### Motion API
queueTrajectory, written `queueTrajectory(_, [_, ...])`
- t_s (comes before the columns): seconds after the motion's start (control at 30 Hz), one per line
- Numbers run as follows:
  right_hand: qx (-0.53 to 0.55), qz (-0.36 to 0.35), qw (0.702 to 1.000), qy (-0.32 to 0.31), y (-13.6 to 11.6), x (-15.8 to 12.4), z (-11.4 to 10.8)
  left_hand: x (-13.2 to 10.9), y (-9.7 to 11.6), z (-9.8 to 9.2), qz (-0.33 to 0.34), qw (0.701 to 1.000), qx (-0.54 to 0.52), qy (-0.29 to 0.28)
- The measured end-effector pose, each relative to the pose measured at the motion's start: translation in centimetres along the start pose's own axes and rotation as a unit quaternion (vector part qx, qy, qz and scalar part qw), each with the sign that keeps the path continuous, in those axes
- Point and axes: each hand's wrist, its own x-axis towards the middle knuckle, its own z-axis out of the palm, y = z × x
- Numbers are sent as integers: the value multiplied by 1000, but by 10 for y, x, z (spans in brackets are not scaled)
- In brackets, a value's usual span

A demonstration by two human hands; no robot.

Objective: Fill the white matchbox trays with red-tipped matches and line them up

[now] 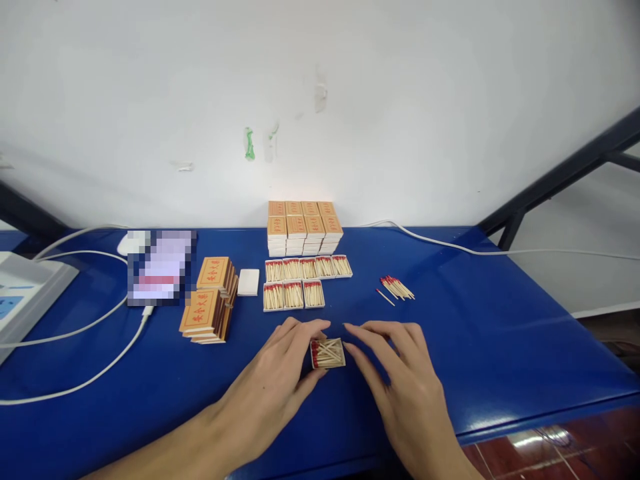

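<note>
Near the front of the blue table, my left hand (280, 367) grips a small open matchbox tray (328, 354) between thumb and fingers. Red-headed matches lie in it, some crossed at angles. My right hand (400, 367) is just right of the tray, its fingers apart and nothing visible between them. Behind the hands, two rows of filled trays (313, 294) hold matches with their heads toward the back. A loose pile of matches (397, 288) lies on the table to the right, one match a little apart.
Stacked matchboxes (305, 227) stand by the wall. Orange matchbox covers (205, 310) are piled at the left, beside a white tray or card (249, 282). A blurred phone (163, 267), white cables (120, 357) and a white box (25, 300) occupy the far left of the blue table (500, 347).
</note>
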Motion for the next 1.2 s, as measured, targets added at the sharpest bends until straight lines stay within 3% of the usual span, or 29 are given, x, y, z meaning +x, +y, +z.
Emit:
queueTrajectory(0.17, [-53,-14,998,-28,-13,-23,13,-1,1,0,1,1000,-10,-9])
queueTrajectory(0.33, [-96,-33,995,-11,-21,-34,15,-3,-1,1,6,1000,-18,-12])
queueTrajectory(0.43, [-69,-40,997,-7,-18,-34,11,-3,-3,2,6,1000,-23,-7])
queueTrajectory(0.67, [54,32,997,-36,-10,-8,5,1,-4,-2,-2,999,-49,-19])
queueTrajectory(0.83, [93,5,990,-103,-7,9,0,1,-4,-4,-5,998,-58,-30])
queueTrajectory(0.97, [106,-15,988,-112,-4,10,-1,1,-3,-5,-12,998,-59,-32])
queueTrajectory(1.2, [156,69,977,-125,-6,4,-3,0,-3,-6,-16,998,-56,-32])
